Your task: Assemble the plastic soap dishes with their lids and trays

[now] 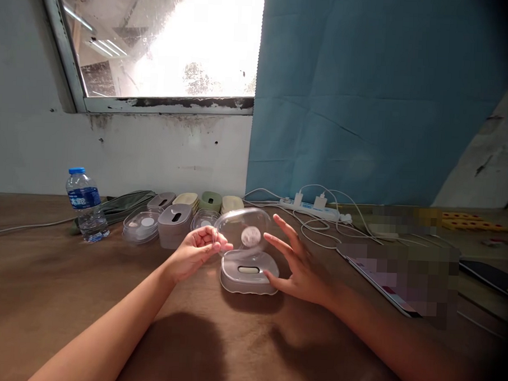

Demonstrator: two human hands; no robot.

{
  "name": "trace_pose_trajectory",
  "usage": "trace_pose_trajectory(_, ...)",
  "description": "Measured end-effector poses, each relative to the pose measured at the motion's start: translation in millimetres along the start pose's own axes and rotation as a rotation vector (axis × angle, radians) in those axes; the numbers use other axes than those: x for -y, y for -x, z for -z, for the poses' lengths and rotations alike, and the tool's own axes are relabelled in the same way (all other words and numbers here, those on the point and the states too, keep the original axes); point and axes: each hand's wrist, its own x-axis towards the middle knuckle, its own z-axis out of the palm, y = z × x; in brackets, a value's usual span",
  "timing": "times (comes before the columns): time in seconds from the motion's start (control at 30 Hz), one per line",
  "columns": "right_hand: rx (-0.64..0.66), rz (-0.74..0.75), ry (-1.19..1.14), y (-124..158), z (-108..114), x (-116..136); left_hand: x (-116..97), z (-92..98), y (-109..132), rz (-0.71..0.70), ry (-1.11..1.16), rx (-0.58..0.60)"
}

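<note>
A clear plastic lid [231, 226] with a pale round spot is tilted up in front of me. My left hand [195, 251] pinches its left edge between thumb and fingers. My right hand [297, 262] is spread beside the lid's right side, with its fingers apart; whether a fingertip touches the lid I cannot tell. Just below the lid, a greyish oval box [250, 283] with a slot in its top rests on the table. The right thumb is close to that box's right edge.
Behind my left hand stand a grey slotted box [174, 223], stacked clear lids [140, 227], a green box [210, 201] and cream boxes [232, 203]. A water bottle [87, 208] is at the left. A power strip [312, 209] with cables lies at the back right, near a blurred flat panel [384, 286].
</note>
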Motion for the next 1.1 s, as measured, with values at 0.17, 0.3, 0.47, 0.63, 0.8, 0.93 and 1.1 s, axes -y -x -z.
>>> trace_pose_trajectory(0.17, -0.020, 0.140, -0.045, 0, 3, -1, 10, 0.8, 6, 0.216, 0.200, 0.177)
trace_pose_trajectory(0.3, -0.011, 0.114, -0.199, 2, -2, -7, 18, 2.5, 3, 0.181, 0.146, 0.062)
trace_pose_trajectory(0.47, 0.160, -0.005, -0.390, 4, -17, -23, 31, 10.7, -3, 0.128, -0.122, -0.107)
trace_pose_trajectory(0.63, 0.376, -0.065, -0.561, 2, -24, -28, 36, 11.8, -2, 0.235, -0.324, 0.072)
trace_pose_trajectory(0.8, 0.431, -0.080, -0.663, 0, -22, -29, 35, 12.9, -1, 0.164, -0.432, 0.158)
trace_pose_trajectory(0.93, 0.433, -0.093, -0.716, 1, -26, -37, 38, 16.2, -1, 0.089, -0.475, 0.251)
trace_pose_trajectory(1.1, 0.449, -0.095, -0.680, 3, -25, -41, 36, 18.3, -1, 0.055, -0.631, 0.267)
